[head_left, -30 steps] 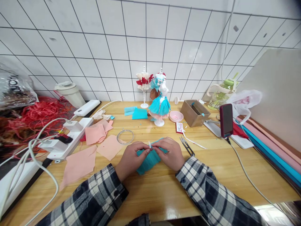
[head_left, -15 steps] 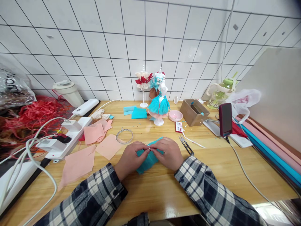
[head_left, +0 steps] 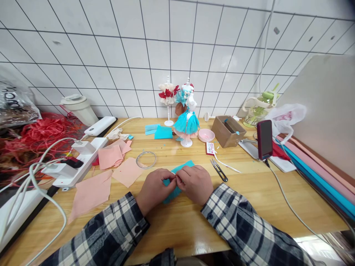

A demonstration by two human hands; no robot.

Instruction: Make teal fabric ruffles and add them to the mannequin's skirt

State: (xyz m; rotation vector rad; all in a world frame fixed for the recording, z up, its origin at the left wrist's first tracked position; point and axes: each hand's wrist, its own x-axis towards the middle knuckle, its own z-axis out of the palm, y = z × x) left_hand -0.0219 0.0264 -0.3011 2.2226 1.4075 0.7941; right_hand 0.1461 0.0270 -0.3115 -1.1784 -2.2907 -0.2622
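My left hand [head_left: 157, 187] and my right hand [head_left: 195, 182] meet above the near middle of the table, both closed in a pinch with fingertips together. A tiny white bit shows at the fingertips; what it is I cannot make out. Beneath the hands is a piece of turquoise cloth [head_left: 174, 194], partly covered by them; whether the fingers also grip it I cannot tell. Thread snips [head_left: 219, 170] rest on the table just right of my right hand. A thin metal ring of wire [head_left: 146, 160] lies beyond my left hand.
Peach cloth pieces [head_left: 93, 192] and a power strip [head_left: 80, 166] with cables are at left. Small dress forms [head_left: 186, 123] in skirts stand behind, near a pink bowl [head_left: 206, 135] and cardboard box [head_left: 228, 131]. A phone [head_left: 264, 139] stands at right beside fabric rolls [head_left: 318, 177].
My right hand has shifted slightly left and turned inward, its fingers now overlapping the left fingertips and hiding more of the small white bit. The turquoise cloth stays beneath the hands.
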